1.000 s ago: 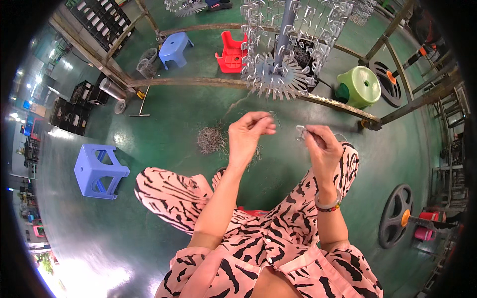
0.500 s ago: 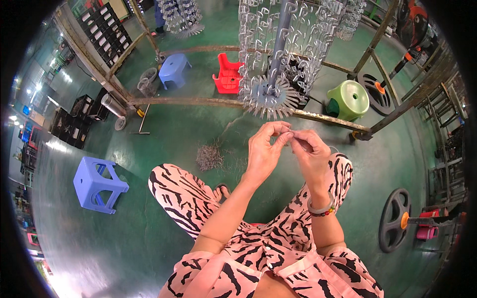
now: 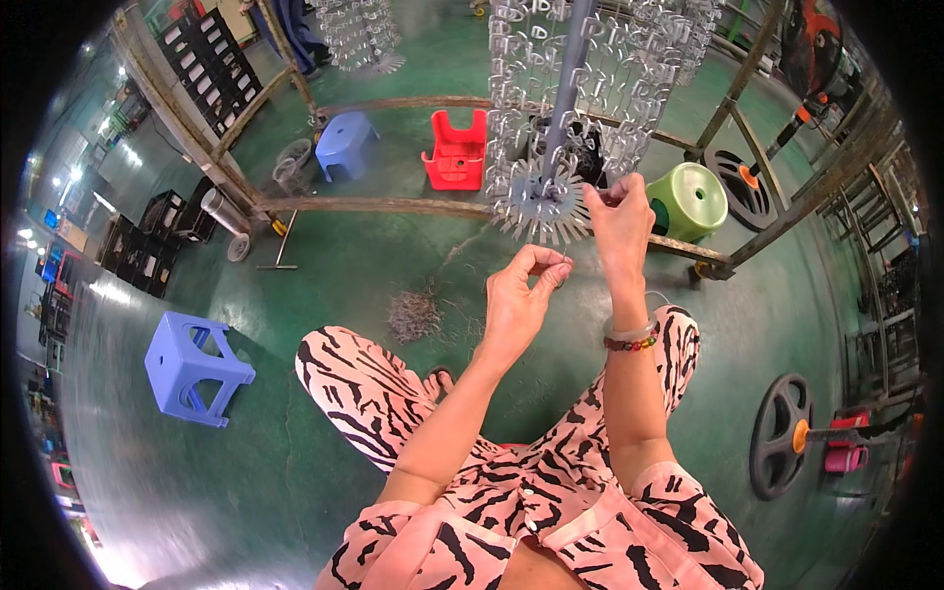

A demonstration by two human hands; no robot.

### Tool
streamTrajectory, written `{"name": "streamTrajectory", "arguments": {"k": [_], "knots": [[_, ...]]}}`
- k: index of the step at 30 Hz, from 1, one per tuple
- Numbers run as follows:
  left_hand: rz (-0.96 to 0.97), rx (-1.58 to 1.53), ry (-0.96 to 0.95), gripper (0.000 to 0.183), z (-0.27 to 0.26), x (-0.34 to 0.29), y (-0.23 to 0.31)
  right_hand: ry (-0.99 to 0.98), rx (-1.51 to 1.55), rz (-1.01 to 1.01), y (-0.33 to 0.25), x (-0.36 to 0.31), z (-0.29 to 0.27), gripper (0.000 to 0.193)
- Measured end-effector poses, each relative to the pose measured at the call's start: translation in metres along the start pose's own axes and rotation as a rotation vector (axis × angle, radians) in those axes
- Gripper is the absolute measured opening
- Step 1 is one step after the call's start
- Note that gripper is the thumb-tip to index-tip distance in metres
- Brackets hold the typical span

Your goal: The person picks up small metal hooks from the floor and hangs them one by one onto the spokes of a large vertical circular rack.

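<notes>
My left hand (image 3: 519,300) is closed in a pinch in front of my body, and the tip of a thin wire (image 3: 565,252) shows at its fingertips. Higher and farther out, my right hand (image 3: 624,231) has its thumb and fingers curled together beside a hanging rack. What it holds, if anything, is too small to make out. That rack has a grey central pole (image 3: 570,88), strands of bent metal hooks (image 3: 516,88) around it and a toothed metal disc (image 3: 536,202) at its foot. A heap of thin wire scraps (image 3: 414,315) lies on the green floor.
A rusty metal frame (image 3: 383,205) crosses beyond my hands. Inside it are a blue stool (image 3: 344,143), an upturned red stool (image 3: 457,152) and a green stool (image 3: 693,202). A purple-blue stool (image 3: 192,364) lies tipped at left; a black fan base (image 3: 782,436) is at right.
My hands have come apart. The right one has moved up and away toward the disc, while the left stays nearly in place. The hanging rack has shifted slightly right.
</notes>
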State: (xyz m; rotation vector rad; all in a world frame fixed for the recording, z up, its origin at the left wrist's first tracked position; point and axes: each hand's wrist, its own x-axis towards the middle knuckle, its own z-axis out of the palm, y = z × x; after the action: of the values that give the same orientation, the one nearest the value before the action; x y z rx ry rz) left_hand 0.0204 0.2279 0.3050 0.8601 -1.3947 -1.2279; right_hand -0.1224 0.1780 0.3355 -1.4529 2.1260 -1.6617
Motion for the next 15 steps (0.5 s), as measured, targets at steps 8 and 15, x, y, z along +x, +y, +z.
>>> {"name": "streamTrajectory", "arguments": {"k": [8, 15], "knots": [[0.013, 0.035, 0.002, 0.009, -0.003, 0.005, -0.007, -0.047, 0.234, 0.095, 0.01, -0.003, -0.002, 0.02], [0.188, 0.165, 0.005, 0.012, 0.013, 0.04, -0.015, -0.205, 0.553, 0.12, 0.025, -0.013, -0.01, 0.013]]}}
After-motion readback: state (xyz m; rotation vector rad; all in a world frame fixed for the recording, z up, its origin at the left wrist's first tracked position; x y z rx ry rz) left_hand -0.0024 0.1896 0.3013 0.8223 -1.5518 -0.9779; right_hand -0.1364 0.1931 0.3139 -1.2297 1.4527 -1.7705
